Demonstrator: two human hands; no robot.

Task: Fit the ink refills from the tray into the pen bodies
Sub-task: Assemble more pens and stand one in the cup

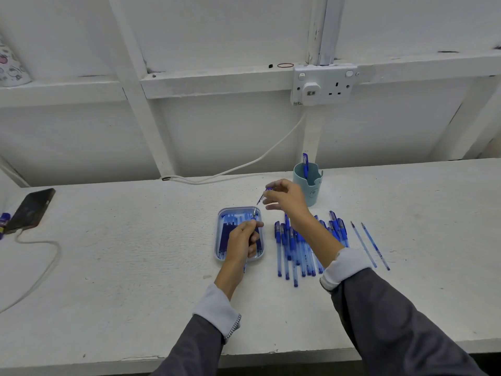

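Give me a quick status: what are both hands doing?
Left hand grips a pen over the tray, tip up. Right hand pinches a small blue piece near the cup. Nothing between the hands.

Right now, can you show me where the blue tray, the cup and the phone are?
tray [218, 240], head view, on its left rim.
cup [314, 192], head view, on its front wall.
phone [31, 210], head view, on the middle of its dark screen.
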